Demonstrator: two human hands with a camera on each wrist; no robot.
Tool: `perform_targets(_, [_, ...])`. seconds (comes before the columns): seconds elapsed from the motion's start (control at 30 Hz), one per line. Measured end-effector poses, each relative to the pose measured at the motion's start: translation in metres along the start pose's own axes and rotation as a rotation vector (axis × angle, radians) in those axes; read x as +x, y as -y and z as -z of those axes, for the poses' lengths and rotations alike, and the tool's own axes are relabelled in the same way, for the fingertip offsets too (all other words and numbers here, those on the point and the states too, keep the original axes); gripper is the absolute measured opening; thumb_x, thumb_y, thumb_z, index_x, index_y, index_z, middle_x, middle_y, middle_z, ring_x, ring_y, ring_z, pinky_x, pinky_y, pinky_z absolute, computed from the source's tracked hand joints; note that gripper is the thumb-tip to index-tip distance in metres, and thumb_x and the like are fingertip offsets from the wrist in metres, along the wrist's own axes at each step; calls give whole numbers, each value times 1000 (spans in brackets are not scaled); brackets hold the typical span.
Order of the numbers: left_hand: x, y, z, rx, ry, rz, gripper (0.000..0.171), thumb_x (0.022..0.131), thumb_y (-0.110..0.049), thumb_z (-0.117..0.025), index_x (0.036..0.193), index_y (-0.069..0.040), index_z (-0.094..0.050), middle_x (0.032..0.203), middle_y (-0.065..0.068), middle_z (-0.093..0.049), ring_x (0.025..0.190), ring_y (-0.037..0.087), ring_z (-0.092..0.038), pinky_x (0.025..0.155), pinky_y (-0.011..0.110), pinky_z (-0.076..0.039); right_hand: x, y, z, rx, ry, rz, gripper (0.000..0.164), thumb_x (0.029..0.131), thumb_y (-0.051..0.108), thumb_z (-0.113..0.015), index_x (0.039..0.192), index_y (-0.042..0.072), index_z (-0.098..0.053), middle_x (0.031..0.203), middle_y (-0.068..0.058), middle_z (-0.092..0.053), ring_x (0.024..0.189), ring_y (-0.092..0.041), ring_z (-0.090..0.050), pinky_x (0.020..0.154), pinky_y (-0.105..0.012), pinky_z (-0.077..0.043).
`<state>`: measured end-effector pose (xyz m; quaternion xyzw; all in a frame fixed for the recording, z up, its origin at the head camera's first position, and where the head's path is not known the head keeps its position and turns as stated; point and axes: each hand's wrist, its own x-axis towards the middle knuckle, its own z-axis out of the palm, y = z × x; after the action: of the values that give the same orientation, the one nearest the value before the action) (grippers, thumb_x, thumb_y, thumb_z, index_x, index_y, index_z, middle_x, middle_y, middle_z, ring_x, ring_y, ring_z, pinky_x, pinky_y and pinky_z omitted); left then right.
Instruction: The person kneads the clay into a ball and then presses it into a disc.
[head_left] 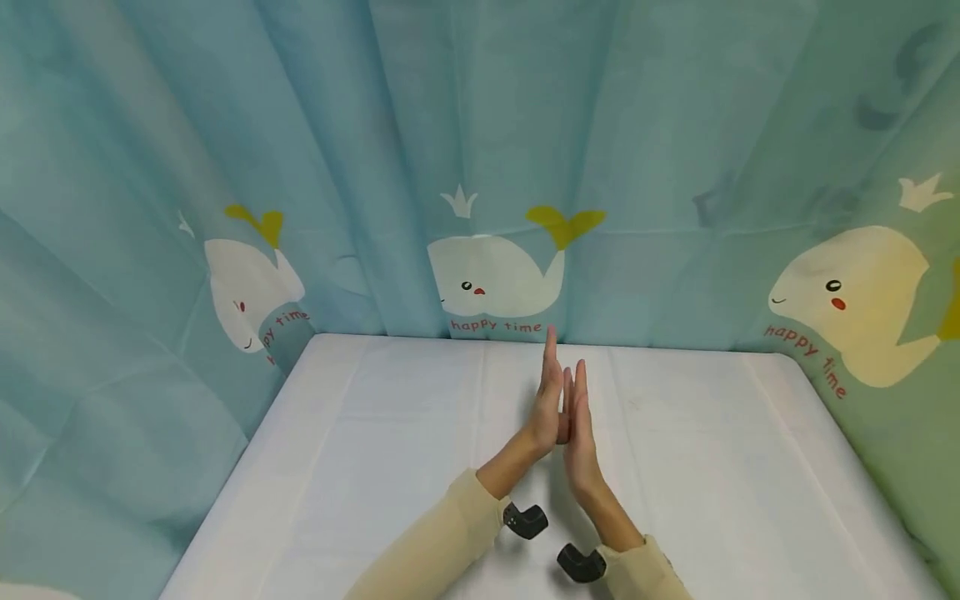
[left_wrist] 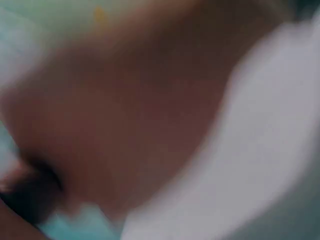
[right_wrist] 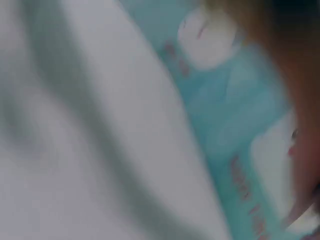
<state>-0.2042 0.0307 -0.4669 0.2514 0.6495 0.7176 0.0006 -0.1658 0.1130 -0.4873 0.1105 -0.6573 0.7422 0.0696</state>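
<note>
Head cam: left hand point(head_left: 544, 412) and right hand point(head_left: 581, 442) upright, palms facing, fingers straight; can't tell if palms are in full contact or just apart. Small brown patch point(head_left: 563, 427) sits between them near the heels, rounded and smooth-looking; thumb or separate object, can't tell. Both hands are in front of/over the white tabletop point(head_left: 405, 408), matte, faintly creased, rounded far corners. Beige sleeves point(head_left: 442, 537), soft fabric; black angled devices point(head_left: 527, 522) at both wrists, hard-looking. Behind: blue-green curtain point(head_left: 660, 150), thin with vertical folds, flat white whale prints point(head_left: 498, 279), yellow-green tails, red "happy time" lettering. Left wrist cam: heavy blur, brown skin fills most of the frame, white surface curving at right; finger state unreadable. Right wrist cam: blurred too; white tabletop with a soft grey-green band, curtain prints tilted, skin along the right edge, grip unreadable.
</note>
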Motion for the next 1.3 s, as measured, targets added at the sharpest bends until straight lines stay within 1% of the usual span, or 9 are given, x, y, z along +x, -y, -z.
perform_targets(0.1, [0, 5, 2, -21, 14, 64, 70, 107, -60, -9, 166, -26, 7, 172, -5, 8, 156, 21, -7, 117, 47, -21, -4, 16, -6, 9, 4, 66, 60, 110, 49, -5, 166, 29, 7, 172, 7, 2, 158, -16, 5, 120, -30, -11])
perform_targets(0.23, [-13, -1, -7, -26, 124, 62, 71, 107, -60, -8, 165, -26, 10, 171, -7, 11, 156, 19, -5, 117, 46, -23, 17, 25, 13, 27, -34, 48, 59, 109, 55, -8, 165, 39, 2, 172, 9, -1, 157, -14, 6, 123, -44, 0])
perform_targets(0.33, [-16, -10, -13, -29, 158, 8, 70, 108, -55, -5, 165, -19, 12, 171, -3, 14, 156, 18, 11, 124, 53, 0, 27, 13, 25, 72, -34, -30, 58, 109, 56, -6, 164, 40, 2, 172, 8, 4, 157, -14, 10, 124, -50, 6])
perform_targets(0.43, [-9, -11, -12, -33, 110, -6, 69, 109, -53, -3, 165, -15, 11, 172, 1, 13, 157, 20, 12, 124, 54, 3, 17, 0, 21, 87, 0, -50, 59, 110, 51, -4, 166, 32, 4, 173, 3, 6, 157, -18, 8, 125, -38, -4])
perform_targets(0.6, [-4, 7, -2, 20, 2, 69, 68, 110, -52, -2, 166, -15, 7, 172, 5, 10, 157, 23, 9, 124, 55, 2, -7, 12, -2, 90, 41, 73, 60, 111, 46, -4, 167, 22, 0, 173, 1, 3, 158, -19, 6, 119, -19, -13])
perform_targets(0.83, [-16, -3, -9, 44, 149, 68, 69, 108, -56, -4, 166, -22, 10, 171, -3, 16, 156, 17, 15, 122, 58, 3, 15, 17, 17, 84, -49, -45, 57, 109, 58, -8, 164, 43, -3, 171, 15, -1, 156, -6, 4, 124, -41, -3])
perform_targets(0.97, [-6, -14, -6, -20, 112, 13, 70, 108, -56, -2, 165, -17, 12, 171, 0, 16, 156, 18, 15, 122, 57, 7, 9, 0, 12, 53, -10, -46, 57, 111, 49, -5, 166, 32, 0, 172, 9, 2, 157, -10, 5, 125, -38, -2])
perform_targets(1.17, [-3, 1, 3, 132, 17, 64, 74, 106, -61, -2, 166, -19, 6, 172, 1, 10, 157, 23, 11, 118, 67, 8, -8, 9, -8, 75, 18, 151, 57, 112, 39, -7, 167, 22, -1, 173, 0, 2, 158, -19, 7, 122, -22, -10])
perform_targets(1.3, [-17, 7, -3, 105, 86, 81, 72, 107, -60, -5, 166, -21, 6, 172, -3, 10, 157, 22, 11, 121, 62, 4, 8, 18, 4, 53, -41, 36, 57, 111, 49, -7, 166, 34, -2, 172, 11, 0, 157, -9, 6, 124, -37, 0])
